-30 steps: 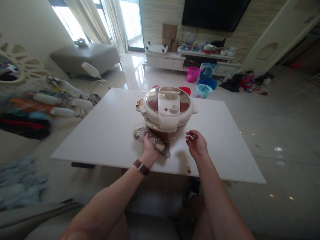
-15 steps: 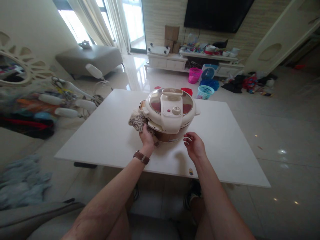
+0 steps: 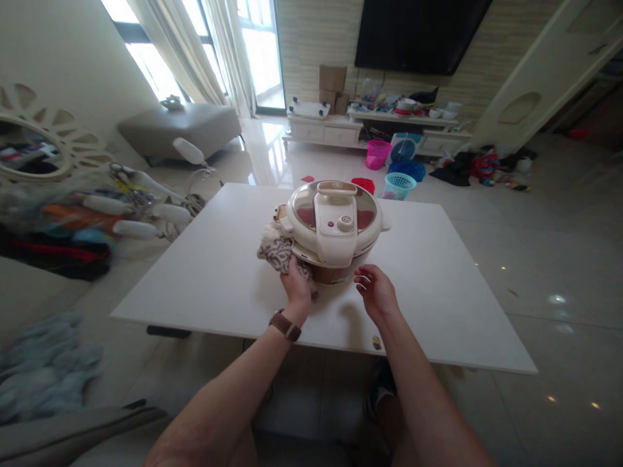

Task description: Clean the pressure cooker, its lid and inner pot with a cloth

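Observation:
A cream pressure cooker [image 3: 335,227] with a glass lid stands in the middle of a white table [image 3: 209,272]. My left hand [image 3: 296,285] grips a patterned beige cloth [image 3: 275,248] and presses it against the cooker's left side. A brown watch strap sits on that wrist. Just in front of the cooker's base hovers my right hand [image 3: 374,293], its fingers curled and apart, holding nothing.
Left of the table lie white-handled tools [image 3: 146,214] and coloured clutter. A grey ottoman [image 3: 180,126] stands at the back left. Pink [image 3: 376,153] and teal [image 3: 396,185] baskets sit on the floor beyond the table, before a low TV cabinet [image 3: 331,130].
My left hand has carried the cloth from the cooker's front base up to its left side. The right hand has edged slightly nearer the cooker.

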`<act>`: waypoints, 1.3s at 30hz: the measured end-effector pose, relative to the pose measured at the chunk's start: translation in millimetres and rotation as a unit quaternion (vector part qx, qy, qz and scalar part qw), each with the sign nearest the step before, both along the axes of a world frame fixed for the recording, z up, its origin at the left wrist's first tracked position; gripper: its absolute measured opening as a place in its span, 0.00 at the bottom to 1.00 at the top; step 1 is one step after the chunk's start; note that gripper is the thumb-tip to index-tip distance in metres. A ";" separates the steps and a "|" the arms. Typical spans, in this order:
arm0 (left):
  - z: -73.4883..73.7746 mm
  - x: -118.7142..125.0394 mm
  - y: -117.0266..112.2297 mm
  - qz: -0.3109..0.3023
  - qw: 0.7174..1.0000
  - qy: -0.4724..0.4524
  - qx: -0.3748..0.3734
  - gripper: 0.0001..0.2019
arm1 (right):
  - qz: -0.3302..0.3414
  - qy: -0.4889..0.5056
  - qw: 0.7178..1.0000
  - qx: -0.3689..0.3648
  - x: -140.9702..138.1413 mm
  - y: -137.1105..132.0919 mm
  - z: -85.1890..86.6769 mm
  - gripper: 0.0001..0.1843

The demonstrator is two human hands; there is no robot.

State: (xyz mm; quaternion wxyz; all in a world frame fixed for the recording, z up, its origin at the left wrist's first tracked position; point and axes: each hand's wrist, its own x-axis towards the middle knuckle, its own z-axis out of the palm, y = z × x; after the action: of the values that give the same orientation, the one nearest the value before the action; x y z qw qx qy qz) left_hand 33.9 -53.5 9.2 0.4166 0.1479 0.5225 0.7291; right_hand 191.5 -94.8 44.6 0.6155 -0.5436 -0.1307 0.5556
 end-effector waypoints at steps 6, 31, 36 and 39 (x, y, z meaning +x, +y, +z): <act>-12.0 -22.8 28.4 -0.012 1.000 0.012 0.000 0.14 | 0.001 -0.005 1.000 0.003 0.3 -0.6 -0.8 0.08; 2.4 -29.0 33.6 0.038 0.996 -0.033 0.070 0.15 | 0.019 0.007 1.000 -0.002 -3.3 -0.6 2.2 0.11; 7.1 -52.6 57.0 0.109 0.991 0.064 0.054 0.15 | 0.018 0.008 1.000 0.004 0.8 -1.2 3.5 0.11; 12.6 -51.8 49.7 0.051 0.967 0.227 0.101 0.17 | 0.020 0.006 1.000 0.009 3.8 -1.4 4.4 0.11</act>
State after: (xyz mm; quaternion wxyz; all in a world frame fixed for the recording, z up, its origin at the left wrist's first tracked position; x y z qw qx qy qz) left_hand -17.9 -3.8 21.7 0.2321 0.3236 0.5339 0.7459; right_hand 195.2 -96.2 48.9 0.6098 -0.5322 -0.1424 0.5698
